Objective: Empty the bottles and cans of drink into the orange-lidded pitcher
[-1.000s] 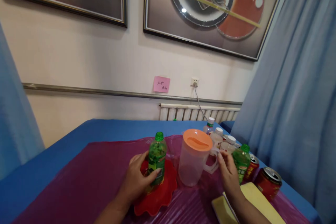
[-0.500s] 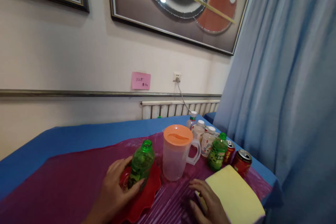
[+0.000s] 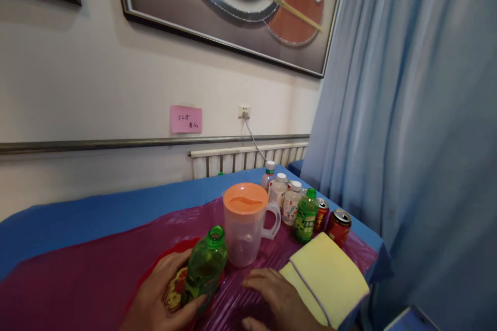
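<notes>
A: State position of green bottle [image 3: 206, 269] relative to pitcher [image 3: 243, 243].

B: Left of pitcher, on its near side, over or on red dish [image 3: 186, 244]; base contact hidden. Tilted, bottle mouth [image 3: 216, 235] leaning toward pitcher and apparently uncapped. Contact with pitcher not determinable.

A: State condition of fingers.

B: Left hand [image 3: 153, 295]: fingers wrapped around lower part of green bottle. Right hand [image 3: 281, 300]: fingers loosely spread, holding nothing visible, on near side of pitcher beside yellow cloth [image 3: 330, 274]. Contact with cloth not determinable.

A: List probable faults, left hand.

B: First, spillage onto red dish or purple sheet [image 3: 77, 279]. Likely cause: more tilt with mouth uncapped; fill level too unclear to rate. Second, knock against pitcher. Likely cause: swing to the right with little apparent clearance. Third, slip. Likely cause: low grip, top unsupported.

A: Right hand?

B: Possible shove of yellow cloth into second green bottle [image 3: 305, 220] and red cans [image 3: 338, 228], right of pitcher. Likely cause: low sweep to the right.

A: Pitcher stability?

B: Upright, orange lid [image 3: 245, 192] on, handle facing right. Possible tipping if snagging wrinkled sheet beneath.
</notes>
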Tool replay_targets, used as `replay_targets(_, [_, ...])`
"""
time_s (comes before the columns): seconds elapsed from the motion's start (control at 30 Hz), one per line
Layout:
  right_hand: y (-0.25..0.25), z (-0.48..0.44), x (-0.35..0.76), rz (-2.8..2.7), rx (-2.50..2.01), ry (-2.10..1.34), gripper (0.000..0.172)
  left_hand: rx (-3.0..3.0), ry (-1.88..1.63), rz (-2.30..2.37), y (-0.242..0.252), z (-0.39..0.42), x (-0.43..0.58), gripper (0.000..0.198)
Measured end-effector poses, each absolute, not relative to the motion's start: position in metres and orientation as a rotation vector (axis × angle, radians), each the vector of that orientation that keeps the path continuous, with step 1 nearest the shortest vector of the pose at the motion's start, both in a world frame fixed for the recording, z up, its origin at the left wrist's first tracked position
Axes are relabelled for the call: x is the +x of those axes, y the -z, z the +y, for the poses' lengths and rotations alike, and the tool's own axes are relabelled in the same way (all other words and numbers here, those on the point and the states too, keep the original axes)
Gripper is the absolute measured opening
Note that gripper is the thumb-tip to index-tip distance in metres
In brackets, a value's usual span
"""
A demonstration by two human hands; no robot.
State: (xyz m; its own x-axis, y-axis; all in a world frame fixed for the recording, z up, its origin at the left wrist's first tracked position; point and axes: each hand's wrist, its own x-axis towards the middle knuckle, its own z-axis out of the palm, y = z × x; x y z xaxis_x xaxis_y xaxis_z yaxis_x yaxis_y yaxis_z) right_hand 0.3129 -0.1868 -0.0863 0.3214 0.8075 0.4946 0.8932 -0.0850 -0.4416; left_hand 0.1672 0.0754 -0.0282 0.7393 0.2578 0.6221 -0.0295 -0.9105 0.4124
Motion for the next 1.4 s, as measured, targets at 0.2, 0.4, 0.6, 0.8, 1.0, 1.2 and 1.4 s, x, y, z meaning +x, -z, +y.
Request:
replay_targets(0.2, [0.122,-0.255,0.339,-0.948,-2.568,0.245,0.067,2.509,-1.000,0.213,0.033,0.082,0.169,0.058])
replay_targets(0.4, [0.122,-0.288,0.358,-0.981,-2.583,0.275,0.024,2.396,-1.038,0.234,0.038,0.070,0.173,0.056])
replay_targets(0.6, [0.079,-0.290,0.362,-0.843,-2.454,0.367,0.016,2.398,-1.078,0.312,0.046,0.074,0.175,0.060])
replay_targets(0.8, [0.088,-0.222,0.316,-1.060,-2.309,0.300,0.023,2.472,-1.065,0.292,0.044,0.084,0.172,0.060])
replay_targets(1.0, [0.112,-0.175,0.304,-1.179,-2.428,0.018,0.034,2.491,-1.054,0.251,0.041,0.084,0.171,0.061])
replay_targets(1.2, [0.102,-0.171,0.300,-1.361,-2.007,0.149,0.072,2.473,-1.006,0.205,0.051,0.081,0.169,0.061])
replay_targets(1.4, [0.051,-0.121,0.281,-1.306,-1.578,0.048,0.094,2.430,-0.853,0.128,0.065,0.083,0.159,0.073])
